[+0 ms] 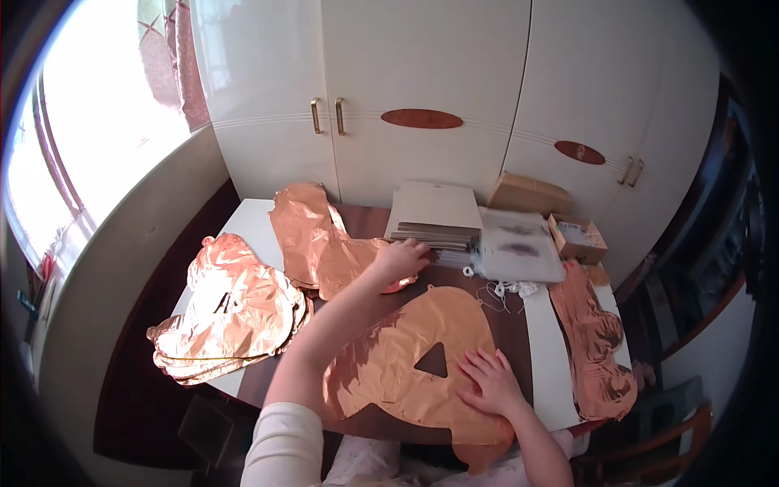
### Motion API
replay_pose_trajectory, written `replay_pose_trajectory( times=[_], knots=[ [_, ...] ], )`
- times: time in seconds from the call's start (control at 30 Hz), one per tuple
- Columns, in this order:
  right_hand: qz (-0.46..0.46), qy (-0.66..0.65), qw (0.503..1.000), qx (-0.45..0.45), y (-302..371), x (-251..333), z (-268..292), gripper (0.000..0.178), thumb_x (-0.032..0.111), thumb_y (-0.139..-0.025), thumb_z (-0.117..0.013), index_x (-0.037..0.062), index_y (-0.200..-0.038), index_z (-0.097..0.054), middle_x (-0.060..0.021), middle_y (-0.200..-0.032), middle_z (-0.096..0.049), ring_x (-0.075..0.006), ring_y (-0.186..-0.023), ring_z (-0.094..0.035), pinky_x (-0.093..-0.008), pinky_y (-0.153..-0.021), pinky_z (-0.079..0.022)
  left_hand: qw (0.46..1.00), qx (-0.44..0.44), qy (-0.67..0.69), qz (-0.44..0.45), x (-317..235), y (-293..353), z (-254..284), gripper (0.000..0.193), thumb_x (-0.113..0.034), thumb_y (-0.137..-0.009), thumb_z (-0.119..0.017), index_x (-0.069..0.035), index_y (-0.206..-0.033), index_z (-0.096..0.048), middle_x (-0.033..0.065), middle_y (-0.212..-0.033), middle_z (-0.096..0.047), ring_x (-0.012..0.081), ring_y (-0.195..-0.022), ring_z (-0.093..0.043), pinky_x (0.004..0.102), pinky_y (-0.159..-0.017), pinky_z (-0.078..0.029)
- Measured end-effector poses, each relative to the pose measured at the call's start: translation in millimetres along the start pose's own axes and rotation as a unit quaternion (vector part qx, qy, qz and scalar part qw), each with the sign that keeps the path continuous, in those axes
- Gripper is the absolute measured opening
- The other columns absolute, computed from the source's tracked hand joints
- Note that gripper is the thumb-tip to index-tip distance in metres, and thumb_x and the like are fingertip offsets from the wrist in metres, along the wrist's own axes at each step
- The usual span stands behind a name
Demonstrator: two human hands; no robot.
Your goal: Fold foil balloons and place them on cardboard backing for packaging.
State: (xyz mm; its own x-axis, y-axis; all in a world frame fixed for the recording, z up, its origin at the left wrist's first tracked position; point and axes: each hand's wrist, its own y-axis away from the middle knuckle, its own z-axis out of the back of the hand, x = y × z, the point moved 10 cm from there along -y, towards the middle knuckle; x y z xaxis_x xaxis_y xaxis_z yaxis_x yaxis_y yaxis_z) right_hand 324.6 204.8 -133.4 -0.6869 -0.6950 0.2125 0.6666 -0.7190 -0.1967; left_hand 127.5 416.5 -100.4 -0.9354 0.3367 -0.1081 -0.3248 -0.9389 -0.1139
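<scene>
Foil balloon (381, 375), one: laid out unfolded on table (547, 365), pressed under splayed right hand (492, 381). Left hand (402, 259): beside card stack (438, 206); grip cannot be told. Leftmost balloon pile (243, 325): left untouched.

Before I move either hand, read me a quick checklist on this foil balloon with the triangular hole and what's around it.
1. Right hand resting flat on the foil balloon: ok.
2. Left hand holding something at the stack of pale sheets: cannot tell.
3. Foil balloon wholly on the table: not ok; its lower right tip hangs past the front edge.
4. Foil balloon smooth: not ok; its left side is creased.
5. White string clear of the foil balloon: cannot tell; thin strands lie close to its upper right edge.
6. Clear plastic bags stacked beside the sheets: ok.
</scene>
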Motion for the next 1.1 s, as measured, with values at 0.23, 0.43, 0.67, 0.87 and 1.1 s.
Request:
replay_pose_trajectory(
  times=[0.23, 0.43, 0.67, 0.87, 1.1],
  knots=[
    [0.002, -0.006, 1.000, 0.014, 0, 5, -2, 0.059, 0.050, -0.077, -0.061, 0.0167, -0.125, -0.054, -0.0070, -0.133, -0.048, -0.0264, -0.127, -0.040, -0.0515, -0.108, -0.022, 0.967, 0.028, -0.237, 0.088, 177, 29, 36, 0.025, -0.020, -0.085, -0.053, -0.020, -0.109, -0.061, 0.0019, -0.114, -0.058, 0.0229, -0.105, -0.058, 0.0381, -0.076, -0.052],
    [-0.003, -0.018, 1.000, 0.002, -2, 5, -1, 0.056, 0.049, -0.073, -0.066, 0.0154, -0.118, -0.059, -0.0066, -0.127, -0.054, -0.0268, -0.122, -0.045, -0.0506, -0.106, -0.026, 0.938, 0.067, -0.340, -0.011, 227, 6, -7, 0.023, -0.028, -0.087, -0.052, -0.033, -0.108, -0.061, -0.0056, -0.114, -0.056, 0.0149, -0.117, -0.048, 0.0370, -0.089, -0.043],
    [-0.018, -0.021, 1.000, 0.004, -6, -1, -2, 0.055, 0.045, -0.068, -0.071, 0.0136, -0.112, -0.062, -0.0061, -0.125, -0.055, -0.0265, -0.122, -0.046, -0.0500, -0.106, -0.027, 0.907, 0.069, -0.403, -0.098, 219, -17, -14, 0.020, -0.028, -0.085, -0.055, -0.030, -0.102, -0.065, -0.0087, -0.112, -0.056, 0.0130, -0.114, -0.048, 0.0331, -0.086, -0.040],
    [-0.032, -0.014, 0.999, 0.011, -1, -5, -1, 0.055, 0.046, -0.069, -0.070, 0.0136, -0.112, -0.062, -0.0053, -0.126, -0.055, -0.0255, -0.122, -0.047, -0.0496, -0.106, -0.026, 0.876, 0.180, -0.446, -0.022, 247, -39, -26, 0.022, -0.031, -0.087, -0.051, -0.030, -0.103, -0.067, -0.0130, -0.119, -0.055, 0.0114, -0.115, -0.046, 0.0336, -0.091, -0.034],
    [0.017, -0.057, 0.998, 0.001, -12, 15, -5, 0.056, 0.048, -0.069, -0.070, 0.0139, -0.113, -0.062, -0.0037, -0.124, -0.056, -0.0234, -0.121, -0.047, -0.0488, -0.106, -0.026, 0.547, 0.290, -0.776, 0.117, 469, 18, -17, 0.059, -0.041, -0.081, -0.061, -0.027, -0.136, -0.043, -0.0089, -0.144, -0.035, 0.0204, -0.139, -0.018, 0.0575, -0.111, -0.004]
  ],
)
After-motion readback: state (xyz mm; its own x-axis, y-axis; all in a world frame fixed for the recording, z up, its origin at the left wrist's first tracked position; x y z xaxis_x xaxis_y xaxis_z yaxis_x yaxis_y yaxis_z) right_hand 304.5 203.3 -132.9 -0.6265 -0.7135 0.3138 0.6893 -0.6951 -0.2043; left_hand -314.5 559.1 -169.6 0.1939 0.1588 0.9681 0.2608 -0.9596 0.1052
